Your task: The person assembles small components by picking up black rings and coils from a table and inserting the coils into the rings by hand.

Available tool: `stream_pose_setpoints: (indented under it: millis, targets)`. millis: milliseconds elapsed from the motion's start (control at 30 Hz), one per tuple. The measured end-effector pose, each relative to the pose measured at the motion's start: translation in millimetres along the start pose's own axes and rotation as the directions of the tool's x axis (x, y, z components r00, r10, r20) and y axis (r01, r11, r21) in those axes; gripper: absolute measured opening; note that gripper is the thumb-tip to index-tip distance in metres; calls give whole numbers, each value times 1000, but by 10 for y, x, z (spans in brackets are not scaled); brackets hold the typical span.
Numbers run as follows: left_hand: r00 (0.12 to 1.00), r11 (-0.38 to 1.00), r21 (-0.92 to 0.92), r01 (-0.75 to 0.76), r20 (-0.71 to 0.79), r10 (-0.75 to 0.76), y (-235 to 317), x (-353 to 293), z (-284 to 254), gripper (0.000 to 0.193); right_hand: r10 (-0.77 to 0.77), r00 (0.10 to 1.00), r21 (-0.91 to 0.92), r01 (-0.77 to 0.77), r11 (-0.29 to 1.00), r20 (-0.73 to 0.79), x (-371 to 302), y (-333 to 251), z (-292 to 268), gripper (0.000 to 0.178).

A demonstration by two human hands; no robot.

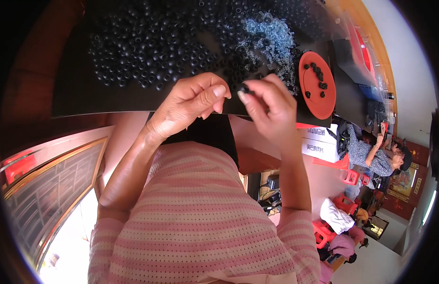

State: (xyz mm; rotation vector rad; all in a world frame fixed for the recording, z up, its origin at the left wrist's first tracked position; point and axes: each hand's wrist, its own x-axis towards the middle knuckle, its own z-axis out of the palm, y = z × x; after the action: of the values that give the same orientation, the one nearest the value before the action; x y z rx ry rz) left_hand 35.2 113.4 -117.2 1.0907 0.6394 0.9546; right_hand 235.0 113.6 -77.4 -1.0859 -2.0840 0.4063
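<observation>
Head view: right grip (272, 103) pinches a black piece (244, 88), left grip (187, 101) pressed together, near bare table edge (106, 111)

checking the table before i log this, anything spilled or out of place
Nothing stands out: black pieces and pale pieces lie loose in heaps on the table, and an orange dish holds some dark pieces.

Dark piece (244, 88) at the tips of the right hand (275, 104) mostly covered by thumb and finger, shape unclear; whether the left hand (186, 102) pinches anything, cannot tell. Beyond both hands, black beads (153, 47) cut off by the upper edge; shiny bits (271, 35) too small to tell singly. Far right of the right hand, seated people (342, 245) small, partly hidden.
</observation>
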Motion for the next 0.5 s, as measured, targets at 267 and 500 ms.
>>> stream_pose_setpoints:
  millis: [267,500]
  targets:
    - [997,987,-147,-66,-41,61,-76,10,-8,30,-149,984,-40,146,989,-93,19,-168,330,19]
    - [997,999,-33,-36,-64,34,-40,31,-2,32,-176,982,-136,165,977,-72,-13,-156,342,23]
